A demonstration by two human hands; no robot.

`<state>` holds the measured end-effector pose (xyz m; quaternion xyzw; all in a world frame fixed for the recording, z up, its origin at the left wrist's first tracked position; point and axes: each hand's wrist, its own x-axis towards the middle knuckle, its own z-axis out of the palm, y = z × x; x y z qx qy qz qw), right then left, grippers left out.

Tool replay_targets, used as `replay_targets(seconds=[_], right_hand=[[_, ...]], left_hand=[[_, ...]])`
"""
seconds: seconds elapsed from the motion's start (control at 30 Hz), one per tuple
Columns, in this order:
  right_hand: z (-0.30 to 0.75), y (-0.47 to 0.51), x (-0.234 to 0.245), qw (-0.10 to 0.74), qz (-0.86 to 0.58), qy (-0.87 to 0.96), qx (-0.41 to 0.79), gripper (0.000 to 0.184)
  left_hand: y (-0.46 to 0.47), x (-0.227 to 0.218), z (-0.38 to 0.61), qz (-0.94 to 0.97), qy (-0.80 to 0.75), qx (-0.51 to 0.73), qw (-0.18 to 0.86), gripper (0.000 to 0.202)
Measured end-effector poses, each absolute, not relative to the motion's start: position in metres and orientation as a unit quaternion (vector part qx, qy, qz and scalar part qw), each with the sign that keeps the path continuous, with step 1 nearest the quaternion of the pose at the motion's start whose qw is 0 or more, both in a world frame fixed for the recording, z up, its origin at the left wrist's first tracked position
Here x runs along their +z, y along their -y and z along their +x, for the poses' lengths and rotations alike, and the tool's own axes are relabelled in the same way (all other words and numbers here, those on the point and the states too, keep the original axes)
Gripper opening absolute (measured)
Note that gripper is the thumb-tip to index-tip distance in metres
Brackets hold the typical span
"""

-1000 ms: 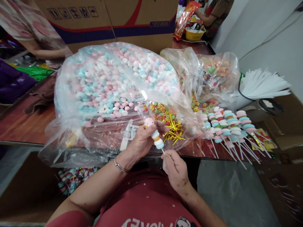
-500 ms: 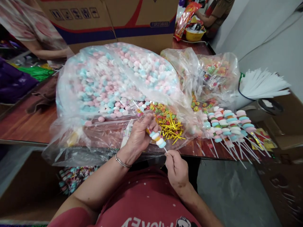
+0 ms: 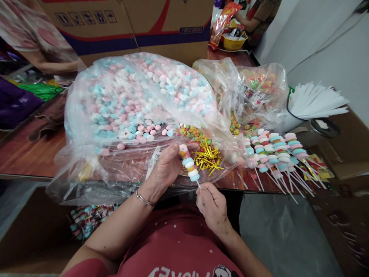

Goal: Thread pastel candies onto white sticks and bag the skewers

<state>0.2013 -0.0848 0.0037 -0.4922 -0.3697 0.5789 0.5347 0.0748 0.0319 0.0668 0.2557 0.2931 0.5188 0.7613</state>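
Observation:
My right hand [image 3: 212, 206] is closed round the lower end of a white stick. On that stick is a candy skewer [image 3: 189, 164] of blue, white and orange pieces, with a pink and yellow patterned part at its top. It tilts up and to the left. Just left of the skewer is my left hand [image 3: 165, 166], its fingers stretched out and partly hidden behind the skewer's top. Whether they touch it, I cannot tell. Gold twist ties [image 3: 210, 157] lie in a pile right of the skewer. Behind them are small ring candies [image 3: 193, 134].
A large clear bag of pastel marshmallows [image 3: 138, 88] covers the table's middle. Finished-looking skewers [image 3: 278, 150] lie at right, near a container of white sticks [image 3: 315, 102]. A bag of ring candies [image 3: 259, 86] stands behind. A cardboard box [image 3: 129, 27] and two other people are beyond.
My left hand has loosened from around the skewer's upper part, and its fingers have straightened. The skewer's patterned top now shows. My right hand keeps hold of the stick.

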Motion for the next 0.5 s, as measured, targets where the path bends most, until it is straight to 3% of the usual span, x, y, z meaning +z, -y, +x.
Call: replay_targets(seconds=[0.13, 0.37, 0.5], right_hand=[[0.199, 0.083, 0.003, 0.534, -0.464, 0.325, 0.627, 0.028], [0.197, 0.077, 0.015, 0.524, -0.418, 0.235, 0.704, 0.027], [0.203, 0.078, 0.011, 0.52, -0.516, 0.334, 0.593, 0.026]], left_hand=[[-0.047, 0.068, 0.07, 0.22, -0.269, 0.569, 0.745, 0.051], [-0.058, 0.067, 0.074, 0.152, -0.253, 0.562, 0.773, 0.029], [-0.053, 0.064, 0.082, 0.153, -0.279, 0.571, 0.757, 0.024]])
